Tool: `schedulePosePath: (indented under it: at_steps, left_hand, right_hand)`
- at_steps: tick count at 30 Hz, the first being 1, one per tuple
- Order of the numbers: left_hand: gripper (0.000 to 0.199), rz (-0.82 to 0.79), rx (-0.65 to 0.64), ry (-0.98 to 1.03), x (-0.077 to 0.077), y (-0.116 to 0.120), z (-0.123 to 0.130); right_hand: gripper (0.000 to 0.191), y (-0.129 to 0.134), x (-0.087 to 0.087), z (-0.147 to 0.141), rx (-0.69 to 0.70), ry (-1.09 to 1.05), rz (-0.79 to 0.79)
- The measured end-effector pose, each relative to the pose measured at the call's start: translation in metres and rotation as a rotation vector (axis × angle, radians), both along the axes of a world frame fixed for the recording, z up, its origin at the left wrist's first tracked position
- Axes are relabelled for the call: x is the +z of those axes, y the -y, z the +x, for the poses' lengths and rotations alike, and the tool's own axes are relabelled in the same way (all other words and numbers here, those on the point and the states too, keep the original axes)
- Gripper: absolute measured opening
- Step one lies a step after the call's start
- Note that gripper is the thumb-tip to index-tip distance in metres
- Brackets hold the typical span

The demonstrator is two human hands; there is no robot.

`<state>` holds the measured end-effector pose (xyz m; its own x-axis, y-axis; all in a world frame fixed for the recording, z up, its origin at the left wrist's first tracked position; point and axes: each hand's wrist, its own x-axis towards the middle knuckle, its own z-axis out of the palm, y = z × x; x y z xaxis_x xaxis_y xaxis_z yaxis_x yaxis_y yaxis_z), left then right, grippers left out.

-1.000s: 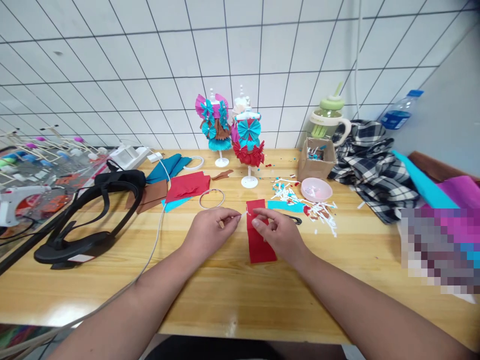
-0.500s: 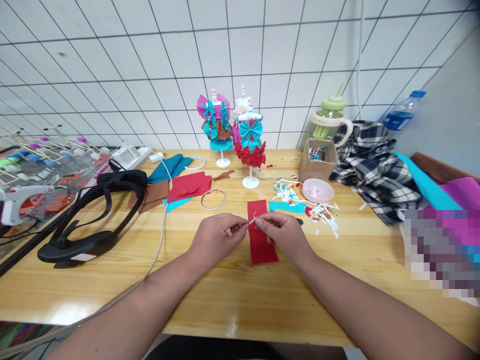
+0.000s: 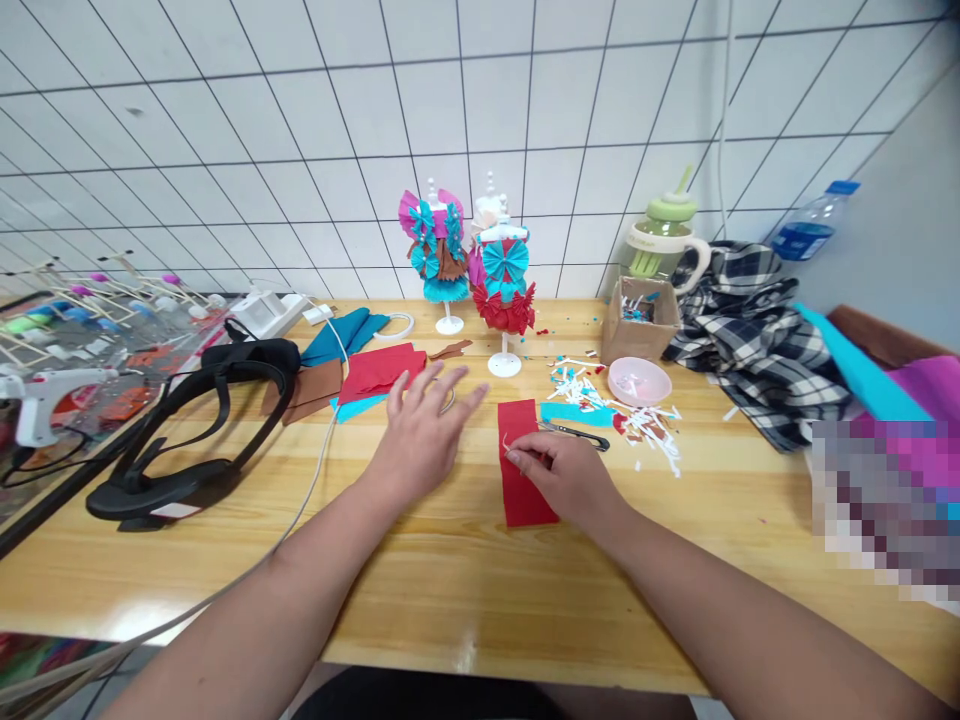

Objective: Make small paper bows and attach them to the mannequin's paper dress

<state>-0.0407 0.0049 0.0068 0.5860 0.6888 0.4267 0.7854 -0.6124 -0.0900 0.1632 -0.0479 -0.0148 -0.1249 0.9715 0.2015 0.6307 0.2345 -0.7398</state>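
My left hand is spread open over the table, its fingers above a thin ring that they partly hide. Pinched in my right hand is a small, thin pale strip, over a red paper strip lying lengthwise on the table. Beside that hand are a black-handled tool and a blue paper piece. Behind stand small mannequins, one in a blue and red paper dress, another in a pink, blue and brown one.
White scraps lie near a pink bowl and a cardboard box. A checked cloth is at the right. Red sheets, a black headset and a glue gun are on the left, with a cable crossing the table.
My left hand has let go of the pale strip, moved up and left, and spread its fingers. My right hand still pinches the strip, and the black-handled tool shows more.
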Motion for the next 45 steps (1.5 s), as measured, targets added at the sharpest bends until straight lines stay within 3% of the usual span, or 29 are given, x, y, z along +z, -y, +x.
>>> schedulePosePath:
  at_steps: [2,5,10,14,17,21,24,33,36,40,45]
  left_hand:
    - [0.05,0.077,-0.165,-0.021,0.002,0.009,0.005]
    - [0.037,0.161,-0.262,0.011,0.0,0.017,0.01]
    - [0.021,0.148,-0.251,0.058,0.002,0.019,0.009]
    - [0.016,0.114,-0.256,0.093,0.006,0.018,0.011]
    - [0.011,0.105,-0.241,0.113,0.005,0.018,0.013]
    - [0.009,0.11,-0.241,0.145,0.003,0.019,0.016]
    - [0.009,0.091,-0.244,0.157,0.004,0.021,0.017]
    - [0.015,0.004,-0.242,0.152,0.004,0.023,0.017]
    - [0.019,-0.129,-0.247,0.112,0.0,0.023,0.02]
    - [0.048,-0.354,-0.347,-0.044,-0.007,0.021,0.025]
    - [0.031,-0.363,-0.229,-0.114,-0.009,0.011,0.017]
  right_hand:
    - [0.016,0.001,0.001,-0.001,0.023,0.017,-0.027]
    - [0.017,0.002,0.002,-0.002,0.035,0.004,-0.072]
    - [0.019,0.002,0.003,-0.002,0.019,-0.047,-0.109]
    - [0.014,0.002,0.002,-0.001,-0.017,-0.044,-0.027]
    - [0.034,0.004,0.002,-0.001,-0.031,-0.056,0.088]
    - [0.014,0.008,0.003,-0.001,0.019,0.03,0.196]
    - [0.015,0.008,0.003,-0.001,0.009,0.104,0.212]
    - [0.015,0.006,0.006,-0.002,0.017,0.261,0.138]
    - [0.017,0.002,0.013,0.007,0.022,0.42,0.092]
    - [0.019,-0.008,0.023,0.034,0.022,0.704,-0.076]
    - [0.022,-0.014,0.024,0.057,-0.024,0.889,-0.206]
